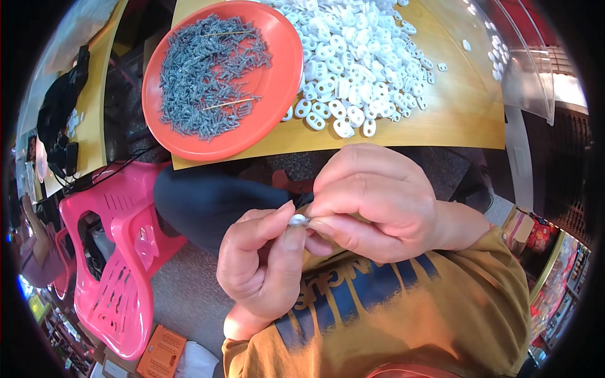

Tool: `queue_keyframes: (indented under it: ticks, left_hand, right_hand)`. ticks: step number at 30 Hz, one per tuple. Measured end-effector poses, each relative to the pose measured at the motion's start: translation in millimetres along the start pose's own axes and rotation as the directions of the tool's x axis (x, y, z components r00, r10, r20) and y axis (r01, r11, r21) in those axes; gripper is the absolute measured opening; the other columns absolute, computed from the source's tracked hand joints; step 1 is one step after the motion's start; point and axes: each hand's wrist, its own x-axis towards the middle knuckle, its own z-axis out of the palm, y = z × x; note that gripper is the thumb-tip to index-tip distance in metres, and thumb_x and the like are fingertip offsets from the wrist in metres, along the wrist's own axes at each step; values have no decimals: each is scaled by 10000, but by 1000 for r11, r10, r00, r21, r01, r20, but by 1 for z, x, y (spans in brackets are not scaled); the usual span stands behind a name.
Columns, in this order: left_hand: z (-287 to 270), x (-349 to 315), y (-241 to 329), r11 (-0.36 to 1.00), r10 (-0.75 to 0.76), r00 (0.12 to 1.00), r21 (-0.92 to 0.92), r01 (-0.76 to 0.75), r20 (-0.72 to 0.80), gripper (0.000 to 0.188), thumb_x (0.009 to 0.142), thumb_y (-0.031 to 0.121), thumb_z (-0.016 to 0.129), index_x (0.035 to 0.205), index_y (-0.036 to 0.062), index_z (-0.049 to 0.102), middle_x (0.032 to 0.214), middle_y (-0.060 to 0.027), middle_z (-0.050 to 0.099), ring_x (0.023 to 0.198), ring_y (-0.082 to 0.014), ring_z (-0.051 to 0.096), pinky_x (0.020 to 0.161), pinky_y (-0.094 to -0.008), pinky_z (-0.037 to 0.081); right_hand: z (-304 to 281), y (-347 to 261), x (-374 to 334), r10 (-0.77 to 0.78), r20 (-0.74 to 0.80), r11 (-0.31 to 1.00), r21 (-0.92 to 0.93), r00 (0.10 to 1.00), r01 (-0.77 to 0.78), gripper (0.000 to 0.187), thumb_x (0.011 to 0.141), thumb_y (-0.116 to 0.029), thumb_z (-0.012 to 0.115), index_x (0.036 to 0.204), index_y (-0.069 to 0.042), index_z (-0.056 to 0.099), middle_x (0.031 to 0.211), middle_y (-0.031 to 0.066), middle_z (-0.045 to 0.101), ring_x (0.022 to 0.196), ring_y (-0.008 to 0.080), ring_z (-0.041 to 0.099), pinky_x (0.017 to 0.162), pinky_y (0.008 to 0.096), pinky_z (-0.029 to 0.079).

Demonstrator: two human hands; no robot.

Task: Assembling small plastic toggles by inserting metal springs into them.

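Observation:
Above my lap, just in front of the table edge, both hands meet. My left hand (268, 261) pinches a small white plastic piece (298, 220) between thumb and fingertips. Closed right against it, my right hand (378, 205) has its thumb and forefinger pressed together at the piece's right side. What those fingers hold is too small and covered to make out. Beyond the hands, a heap of white oval plastic pieces with two holes (353, 57) lies on the table. To its left, a red plate (285, 69) holds many small grey coil springs (205, 79).
Two thin brass-coloured sticks (232, 103) lie on the springs. The yellow wooden table (463, 129) ends just beyond my hands. A clear plastic sheet (526, 69) stands at the far right, loose white pieces beside it. A pink plastic chair (120, 277) is at the left.

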Motion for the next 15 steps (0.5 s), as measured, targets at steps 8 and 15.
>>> queue_keyframes:
  ticks: [8, 15]
  left_hand:
    - [1, 0, 3, 997, -71, 995, -44, 68, -66, 177, 831, -66, 449, 998, -15, 474, 784, -104, 533, 537, -125, 536, 509, -206, 445]
    - [-5, 0, 0, 949, -156, 985, -286, 130, -70, 154, 834, -25, 497, 985, -24, 472, 835, -159, 552, 571, -155, 570, 519, -221, 478]
  right_hand:
    - [2, 2, -2, 150, 52, 964, 214, 987, -158, 60, 751, -1, 591, 808, -16, 581, 715, 82, 542, 618, 220, 540, 523, 286, 418]
    - [2, 3, -1, 168, 112, 956, 225, 979, -189, 96, 765, -14, 620, 859, 3, 611, 767, 97, 581, 682, 201, 557, 582, 274, 436]
